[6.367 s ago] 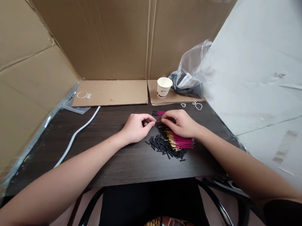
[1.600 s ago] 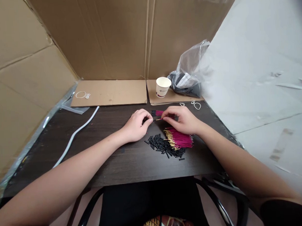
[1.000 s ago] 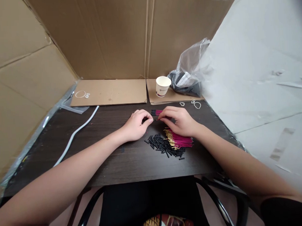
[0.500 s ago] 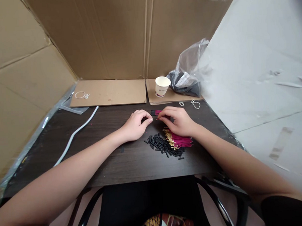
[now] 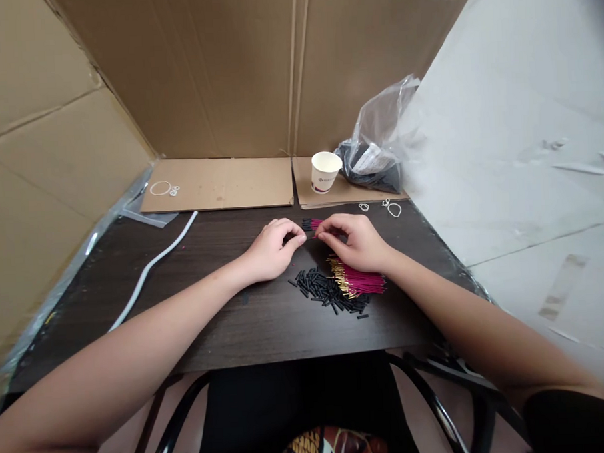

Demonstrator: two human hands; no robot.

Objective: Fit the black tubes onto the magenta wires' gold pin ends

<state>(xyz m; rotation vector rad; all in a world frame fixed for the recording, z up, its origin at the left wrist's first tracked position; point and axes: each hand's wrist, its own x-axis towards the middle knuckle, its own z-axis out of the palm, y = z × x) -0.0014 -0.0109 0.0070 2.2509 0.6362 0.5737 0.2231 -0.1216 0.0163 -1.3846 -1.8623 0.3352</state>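
A dark wood-grain table (image 5: 226,323) stands boxed in by cardboard walls (image 5: 200,71) at its far and left edges, with a pale sheeted surface (image 5: 502,124) rising along its right edge; flat cardboard flaps (image 5: 225,183) lie along the far edge; on them a paper cup (image 5: 325,172) stands upright just beside a clear plastic bag (image 5: 379,153) of dark stuff near the far right corner; white rings (image 5: 163,188) lie near the far left corner, and a white strip (image 5: 148,270) curves across the left half.

Near the middle of the table the left hand (image 5: 270,251) is curled, thumb and forefinger pinched together; whether they grip anything is too small to tell; the right hand (image 5: 357,241) pinches a single wire (image 5: 314,236), magenta, whose free end points at the left fingertips, almost touching them; a small bundle of wires (image 5: 312,224) lies just beyond the fingertips, toward the far edge; a heap of magenta gold-tipped wires (image 5: 359,284) lies under the right wrist, touching a scatter of black tubes (image 5: 317,291) on the near side of both hands.
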